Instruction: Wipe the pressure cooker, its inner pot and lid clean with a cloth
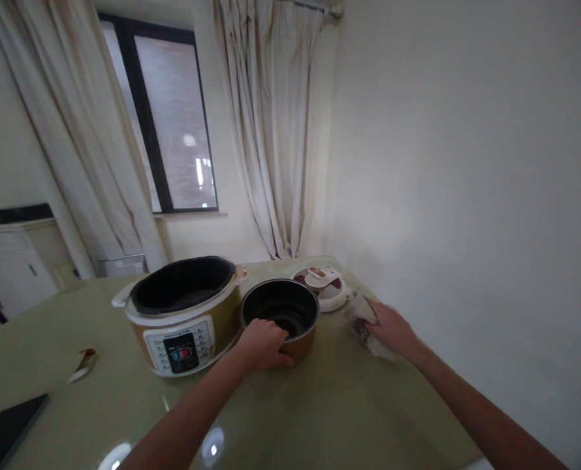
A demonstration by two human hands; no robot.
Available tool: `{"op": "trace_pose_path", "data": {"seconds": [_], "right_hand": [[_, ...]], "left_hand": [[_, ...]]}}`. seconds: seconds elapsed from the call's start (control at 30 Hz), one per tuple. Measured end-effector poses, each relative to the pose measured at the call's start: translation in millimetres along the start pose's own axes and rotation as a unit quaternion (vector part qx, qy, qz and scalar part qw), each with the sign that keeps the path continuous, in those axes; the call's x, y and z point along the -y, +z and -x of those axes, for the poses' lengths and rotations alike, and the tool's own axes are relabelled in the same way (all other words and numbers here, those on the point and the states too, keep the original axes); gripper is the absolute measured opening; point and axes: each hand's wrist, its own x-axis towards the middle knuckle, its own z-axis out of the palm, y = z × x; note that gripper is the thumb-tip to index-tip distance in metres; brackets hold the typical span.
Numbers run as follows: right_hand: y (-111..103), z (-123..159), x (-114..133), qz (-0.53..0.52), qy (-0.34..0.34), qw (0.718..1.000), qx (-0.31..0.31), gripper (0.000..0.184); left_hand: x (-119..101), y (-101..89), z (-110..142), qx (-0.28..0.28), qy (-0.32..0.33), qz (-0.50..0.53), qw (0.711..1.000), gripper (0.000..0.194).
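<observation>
My left hand (264, 344) is closed on the near rim of a round inner pot (283, 307), dark inside and brown outside, which stands on the pale green table (320, 405). To its left stands the gold and white cooker body (183, 313), open, with a control panel on its front. My right hand (391, 328) lies on a crumpled whitish cloth (363, 313) on the table, fingers curled over it. The cooker's white lid (322, 285) rests behind the pot, near the cloth.
A small wrapper (83, 363) and a dark flat tablet-like thing (6, 431) lie on the table's left side. Curtains and a window are behind, a white cabinet (6, 267) at far left, a plain wall on the right.
</observation>
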Motion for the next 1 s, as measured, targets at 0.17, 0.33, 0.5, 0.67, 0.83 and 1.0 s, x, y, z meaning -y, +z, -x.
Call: {"op": "trace_pose_path", "data": {"seconds": [0.17,0.33,0.5,0.67,0.83,1.0], "right_hand": [[-9,-32,16,-0.02,-0.062,0.989,0.132,0.05],[-11,-93,37,0.008,-0.03,1.0,-0.004,0.04],[31,-161,61,-0.012,-0.004,1.0,-0.028,0.047],[71,-199,76,-0.003,0.027,0.999,-0.036,0.053],[82,-212,75,0.029,0.033,0.998,-0.044,0.046],[84,-222,71,0.041,0.051,0.996,-0.063,0.048]], "left_hand": [[-5,8.0,5,-0.09,0.003,0.013,0.996,0.058],[-22,72.4,36,-0.365,-0.127,0.061,0.92,0.065],[-38,121.4,48,-0.415,-0.254,0.214,0.847,0.085],[-44,126.9,39,-0.349,-0.284,0.288,0.845,0.098],[-39,125.2,28,-0.349,-0.275,0.288,0.848,0.093],[-36,120.6,6,-0.338,-0.279,0.302,0.846,0.089]]}}
